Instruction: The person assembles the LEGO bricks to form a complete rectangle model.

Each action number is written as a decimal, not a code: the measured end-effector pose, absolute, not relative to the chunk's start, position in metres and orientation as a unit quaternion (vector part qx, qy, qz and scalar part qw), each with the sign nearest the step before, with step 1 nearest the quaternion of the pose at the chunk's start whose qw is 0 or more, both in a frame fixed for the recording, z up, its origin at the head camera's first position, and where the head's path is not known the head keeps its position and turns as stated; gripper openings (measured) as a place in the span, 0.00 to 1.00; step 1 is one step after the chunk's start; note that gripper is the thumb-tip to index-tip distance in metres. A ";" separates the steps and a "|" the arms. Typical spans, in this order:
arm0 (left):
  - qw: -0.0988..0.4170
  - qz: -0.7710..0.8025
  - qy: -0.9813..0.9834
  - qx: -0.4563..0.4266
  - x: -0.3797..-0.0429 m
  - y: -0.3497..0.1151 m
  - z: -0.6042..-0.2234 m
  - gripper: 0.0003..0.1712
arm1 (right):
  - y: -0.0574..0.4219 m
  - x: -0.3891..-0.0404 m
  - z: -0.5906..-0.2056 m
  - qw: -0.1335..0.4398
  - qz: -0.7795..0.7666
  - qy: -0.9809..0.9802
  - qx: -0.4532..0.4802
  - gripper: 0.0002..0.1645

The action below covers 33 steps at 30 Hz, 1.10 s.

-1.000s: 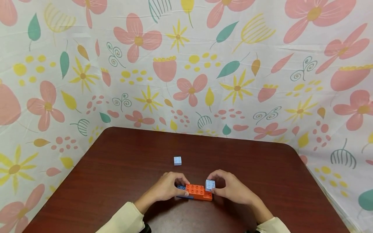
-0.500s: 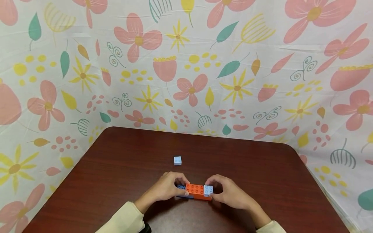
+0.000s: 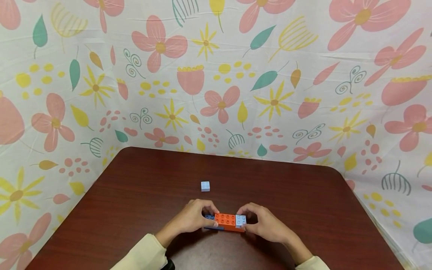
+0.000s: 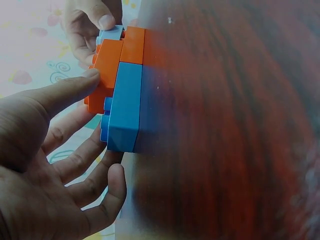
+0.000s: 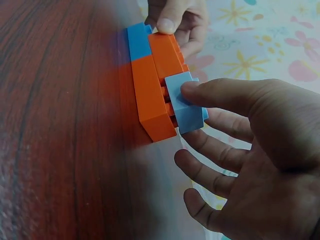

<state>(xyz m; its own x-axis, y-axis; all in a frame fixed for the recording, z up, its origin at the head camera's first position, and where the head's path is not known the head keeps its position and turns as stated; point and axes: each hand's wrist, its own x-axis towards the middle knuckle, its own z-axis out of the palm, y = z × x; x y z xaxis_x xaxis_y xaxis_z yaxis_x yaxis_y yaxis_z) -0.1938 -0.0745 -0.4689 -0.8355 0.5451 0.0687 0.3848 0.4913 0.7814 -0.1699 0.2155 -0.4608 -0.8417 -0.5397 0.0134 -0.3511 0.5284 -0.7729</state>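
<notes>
On the table, an upper orange brick (image 3: pixel 225 218) bridges a lower orange brick (image 5: pixel 150 97) and a blue brick (image 4: pixel 127 100), which lie end to end. My left hand (image 3: pixel 194 216) pinches the upper orange brick between thumb and fingers, near its left end. At the other end, my right hand (image 3: pixel 268 224) grips a small light blue brick (image 5: pixel 190 117) by its sides. That brick sits over the lower orange brick's bare studs, beside the upper orange one. In the right wrist view it is slightly tilted, with orange studs showing in a gap beneath it.
A second small light blue brick (image 3: pixel 205 186) lies on the dark reddish-brown table (image 3: pixel 152 172), beyond the bricks. A white cloth (image 3: pixel 216 138) with flower prints hangs behind the table's far edge and along its sides.
My right hand has brought the light blue brick left and down, from above the orange end to its studs. My left hand has kept its hold in place.
</notes>
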 end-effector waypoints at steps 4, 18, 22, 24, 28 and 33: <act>0.095 0.425 0.859 0.269 -0.194 -0.075 -0.469 0.13 | 0.215 -0.169 -0.462 0.113 -0.413 0.867 -0.253 0.15; 0.095 0.427 0.857 0.271 -0.193 -0.074 -0.468 0.14 | 0.210 -0.161 -0.462 0.077 -0.409 0.877 -0.238 0.17; 0.096 0.428 0.856 0.271 -0.193 -0.074 -0.468 0.13 | 0.208 -0.159 -0.463 0.064 -0.409 0.881 -0.230 0.18; 0.097 0.428 0.857 0.270 -0.193 -0.075 -0.468 0.13 | 0.208 -0.159 -0.463 0.061 -0.410 0.881 -0.227 0.18; 0.097 0.427 0.857 0.270 -0.193 -0.075 -0.468 0.14 | 0.207 -0.158 -0.464 0.064 -0.414 0.880 -0.222 0.18; 0.096 0.427 0.858 0.269 -0.193 -0.075 -0.468 0.14 | 0.207 -0.159 -0.464 0.071 -0.409 0.883 -0.218 0.17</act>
<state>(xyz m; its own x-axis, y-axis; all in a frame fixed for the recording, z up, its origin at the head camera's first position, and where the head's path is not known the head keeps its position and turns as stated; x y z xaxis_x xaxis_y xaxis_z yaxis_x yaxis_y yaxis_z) -0.1928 -0.0745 -0.4679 -0.8362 0.5446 0.0648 0.3797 0.4896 0.7849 -0.1593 0.2072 -0.4638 -0.8947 -0.4436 0.0524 -0.3266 0.5697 -0.7542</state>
